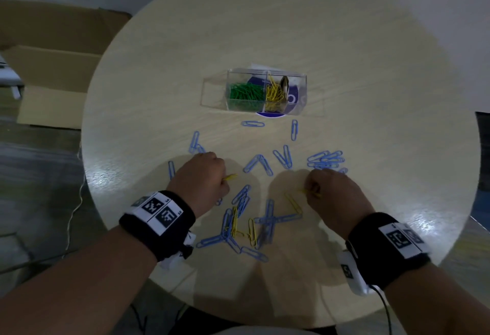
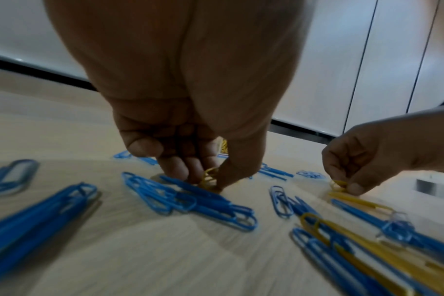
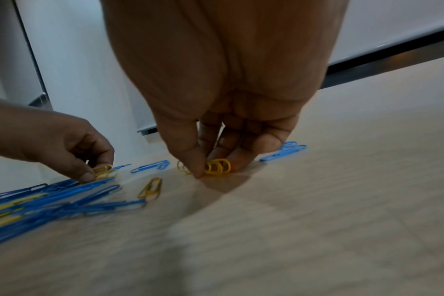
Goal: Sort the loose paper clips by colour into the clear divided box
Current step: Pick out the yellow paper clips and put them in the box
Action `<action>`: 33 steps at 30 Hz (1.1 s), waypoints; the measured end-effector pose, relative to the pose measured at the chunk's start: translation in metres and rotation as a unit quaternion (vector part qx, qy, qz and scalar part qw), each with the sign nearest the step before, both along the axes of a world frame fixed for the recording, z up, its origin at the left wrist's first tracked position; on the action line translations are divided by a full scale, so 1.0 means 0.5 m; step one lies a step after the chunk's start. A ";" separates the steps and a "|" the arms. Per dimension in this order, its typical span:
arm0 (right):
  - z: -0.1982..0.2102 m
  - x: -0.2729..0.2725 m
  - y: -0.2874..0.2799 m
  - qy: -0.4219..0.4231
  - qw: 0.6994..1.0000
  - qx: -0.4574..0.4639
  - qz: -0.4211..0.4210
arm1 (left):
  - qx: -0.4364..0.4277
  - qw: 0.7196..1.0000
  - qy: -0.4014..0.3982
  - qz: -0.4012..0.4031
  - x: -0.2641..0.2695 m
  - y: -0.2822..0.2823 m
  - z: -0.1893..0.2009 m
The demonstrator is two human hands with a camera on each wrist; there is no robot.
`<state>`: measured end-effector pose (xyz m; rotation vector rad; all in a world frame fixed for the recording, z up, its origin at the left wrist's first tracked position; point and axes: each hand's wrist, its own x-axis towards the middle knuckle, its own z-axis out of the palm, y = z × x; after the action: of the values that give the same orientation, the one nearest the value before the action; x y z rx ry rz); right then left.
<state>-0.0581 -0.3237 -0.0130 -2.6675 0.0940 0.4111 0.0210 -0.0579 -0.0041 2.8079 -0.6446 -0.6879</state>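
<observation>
The clear divided box [image 1: 299, 90] stands at mid-table, with green clips [image 1: 244, 93] in its left cell and yellow clips [image 1: 274, 94] in the middle cell. Loose blue clips [image 1: 258, 163] and a few yellow clips [image 1: 293, 203] are scattered in front of it. My left hand [image 1: 204, 178] pinches yellow clips [image 2: 209, 177] low over the table, among the blue clips [image 2: 190, 198]. My right hand [image 1: 331, 194] pinches yellow clips [image 3: 217, 166] just above the table, to the right of the pile.
The round wooden table [image 1: 371, 69] carries everything. A purple and white disc [image 1: 294, 101] lies under the box. An open cardboard box [image 1: 53, 74] sits on the floor to the left. Cables [image 1: 77, 202] hang beside the table's left edge.
</observation>
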 end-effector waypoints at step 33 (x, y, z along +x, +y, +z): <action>0.098 0.337 0.041 -0.106 0.963 0.175 -0.175 | -0.331 0.891 -0.058 0.305 0.145 -0.047 0.053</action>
<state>0.1101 -0.3032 0.0361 -2.2666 0.3838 0.0218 0.0935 -0.0815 0.0224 2.2039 0.0321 -0.1288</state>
